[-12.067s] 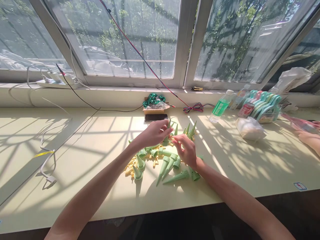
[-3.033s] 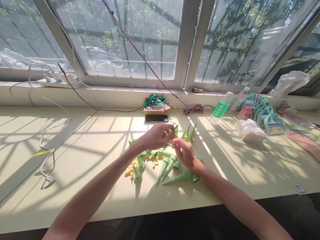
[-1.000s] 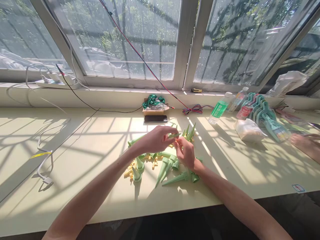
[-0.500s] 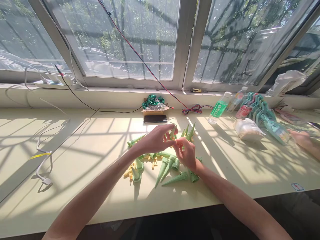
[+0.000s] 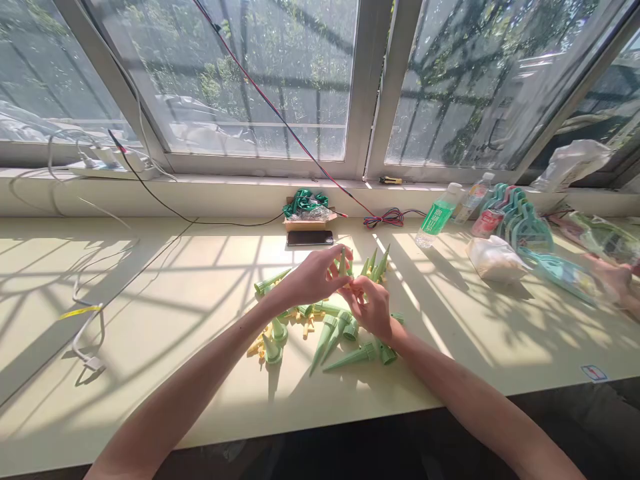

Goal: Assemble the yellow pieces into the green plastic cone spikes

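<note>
My left hand [image 5: 313, 277] is closed round a green plastic cone spike [image 5: 343, 261], held tip up above a pile of like spikes [image 5: 336, 333] on the pale table [image 5: 200, 287]. Just beside it, my right hand [image 5: 373, 308] pinches its fingers at the base of that spike; whatever sits in them is too small to name. Small yellow pieces [image 5: 260, 343] lie scattered among the pile. A few spikes [image 5: 380, 263] stand upright behind my hands.
A black phone [image 5: 309, 237] and a small box of green bits [image 5: 306, 212] lie behind the pile. Bottles [image 5: 436, 217], a white bag [image 5: 493, 259] and teal hangers [image 5: 525, 223] sit at right, where another person's hand [image 5: 617, 280] works. Cables [image 5: 90, 293] trail at left.
The spike in my left hand has turned from lying sideways to pointing up. My right hand stays at its base. The other person's hand has pulled a packet of hangers to the right.
</note>
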A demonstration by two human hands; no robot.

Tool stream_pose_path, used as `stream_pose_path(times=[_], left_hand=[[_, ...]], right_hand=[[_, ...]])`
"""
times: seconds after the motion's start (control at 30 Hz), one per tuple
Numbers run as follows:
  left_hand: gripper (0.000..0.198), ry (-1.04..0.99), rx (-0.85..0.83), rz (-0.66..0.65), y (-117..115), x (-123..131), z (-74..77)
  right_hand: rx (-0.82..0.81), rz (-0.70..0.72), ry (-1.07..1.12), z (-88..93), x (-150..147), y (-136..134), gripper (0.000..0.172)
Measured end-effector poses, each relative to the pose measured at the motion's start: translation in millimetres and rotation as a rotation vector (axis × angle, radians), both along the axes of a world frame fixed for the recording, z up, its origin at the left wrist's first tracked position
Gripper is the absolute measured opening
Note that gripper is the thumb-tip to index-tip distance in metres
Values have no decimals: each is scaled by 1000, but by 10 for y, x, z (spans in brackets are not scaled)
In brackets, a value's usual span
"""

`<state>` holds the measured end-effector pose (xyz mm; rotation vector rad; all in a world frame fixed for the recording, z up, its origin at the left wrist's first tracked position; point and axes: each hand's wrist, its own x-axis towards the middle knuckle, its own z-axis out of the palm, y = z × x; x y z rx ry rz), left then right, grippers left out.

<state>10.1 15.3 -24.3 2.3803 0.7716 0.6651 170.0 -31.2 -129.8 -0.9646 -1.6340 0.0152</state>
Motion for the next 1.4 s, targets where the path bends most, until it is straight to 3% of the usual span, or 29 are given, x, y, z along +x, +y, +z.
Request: stream_pose_path(times=[0.63,1.4], left_hand=[[14,66,57,25,-34,35,13],[12,113,78,48,-60,31,5]], right_hand=[[66,53,-64,6,-16,12,24],[96,53,-86,-24,-20,29,24]])
